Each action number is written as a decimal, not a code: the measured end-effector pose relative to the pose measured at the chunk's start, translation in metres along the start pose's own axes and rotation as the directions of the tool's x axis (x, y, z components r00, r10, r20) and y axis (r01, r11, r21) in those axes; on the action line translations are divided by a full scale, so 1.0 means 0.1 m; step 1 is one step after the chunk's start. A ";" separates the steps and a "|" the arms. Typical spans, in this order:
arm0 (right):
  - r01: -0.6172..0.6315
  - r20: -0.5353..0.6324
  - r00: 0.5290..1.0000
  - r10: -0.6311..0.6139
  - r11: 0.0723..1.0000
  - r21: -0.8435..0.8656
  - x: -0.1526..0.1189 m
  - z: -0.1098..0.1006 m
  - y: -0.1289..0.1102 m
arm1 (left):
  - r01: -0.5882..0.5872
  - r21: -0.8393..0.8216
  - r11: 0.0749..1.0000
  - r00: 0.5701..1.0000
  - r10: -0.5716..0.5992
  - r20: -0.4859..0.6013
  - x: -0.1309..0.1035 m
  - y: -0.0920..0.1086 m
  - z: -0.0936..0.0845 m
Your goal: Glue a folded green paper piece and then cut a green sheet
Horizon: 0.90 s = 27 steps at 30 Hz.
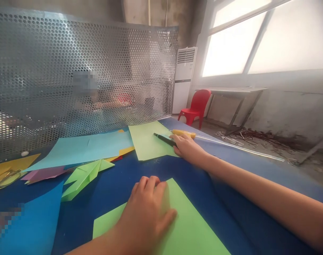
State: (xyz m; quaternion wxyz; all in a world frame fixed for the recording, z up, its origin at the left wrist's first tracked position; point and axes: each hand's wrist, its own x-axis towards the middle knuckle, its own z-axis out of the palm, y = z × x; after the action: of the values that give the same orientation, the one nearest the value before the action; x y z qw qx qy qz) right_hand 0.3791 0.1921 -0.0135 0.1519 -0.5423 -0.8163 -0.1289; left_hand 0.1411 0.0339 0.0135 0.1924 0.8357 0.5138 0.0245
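My left hand [148, 209] rests palm down on a light green sheet of paper [192, 219] at the front, its thumb apart from the other fingers. Farther off, my right hand [188, 147] has its thumb and fingers around the rear end of a slim black pen [164, 139]. The pen points left over a paler green sheet [142, 141]. Just beyond those fingers lies a tool with a yellow handle [184, 133]. A folded green paper shape [84, 177] sits left of my left hand.
Light blue sheets [92, 147], a pink paper [46, 173] and a darker blue sheet [41, 219] cover the left side. A clear rod [243, 147] lies along the right. A perforated metal screen [103, 53] borders the blue table; behind it a person shows faintly. A red chair [198, 104] stands beyond.
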 end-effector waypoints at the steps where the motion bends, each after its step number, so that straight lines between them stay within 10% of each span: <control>1: -0.015 0.005 1.000 0.015 1.000 0.011 0.00 -0.01 -0.02 | -0.010 -0.001 1.000 1.000 0.010 0.000 0.00 -0.01 0.01; 15: -0.239 0.080 0.969 0.235 0.969 0.054 0.05 -0.14 -0.10 | 0.026 -0.028 0.999 0.988 -0.022 0.150 -0.13 -0.08 -0.22; 27: -0.232 0.076 0.973 0.220 0.947 0.220 -0.01 -0.17 -0.10 | -0.054 -0.291 0.955 0.980 -0.005 -0.199 -0.03 -0.30 -0.53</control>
State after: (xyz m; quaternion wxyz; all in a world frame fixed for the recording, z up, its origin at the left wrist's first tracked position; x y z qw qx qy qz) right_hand 0.3721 0.1814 0.0013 0.2063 -0.6142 -0.7617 -0.0026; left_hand 0.1014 0.0589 0.0524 0.2627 0.7973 0.5107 0.1859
